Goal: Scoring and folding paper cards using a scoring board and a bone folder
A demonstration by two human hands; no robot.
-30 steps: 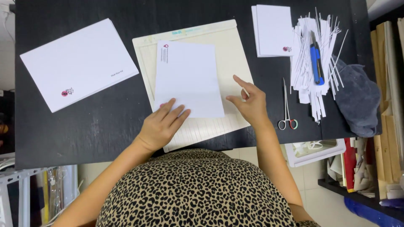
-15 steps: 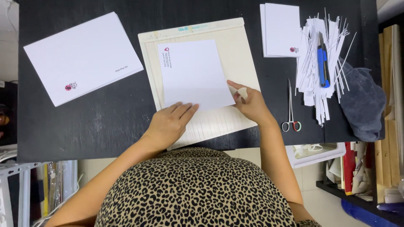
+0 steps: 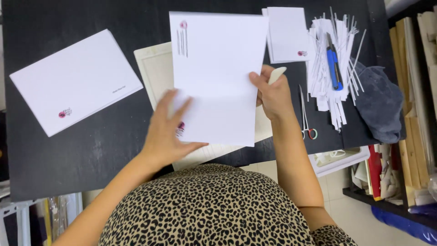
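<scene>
A white sheet of paper (image 3: 217, 68) with a small printed mark at its top left corner and a crease across the middle is lifted above the cream scoring board (image 3: 157, 73). My right hand (image 3: 272, 93) grips the sheet's right edge and also holds a white bone folder (image 3: 276, 74). My left hand (image 3: 167, 130) has its fingers spread against the sheet's lower left corner, with the thumb beneath the bottom edge.
On the black table (image 3: 91, 146), a white paper stack (image 3: 75, 81) lies at the left and a smaller stack (image 3: 287, 34) at the back. To the right lie paper strips (image 3: 325, 77), a blue utility knife (image 3: 333, 67), scissors (image 3: 306, 114) and a grey cloth (image 3: 380, 107).
The sheet lay flat on the scoring board under both hands; now it is lifted off the board, held by the right hand and steadied by the left.
</scene>
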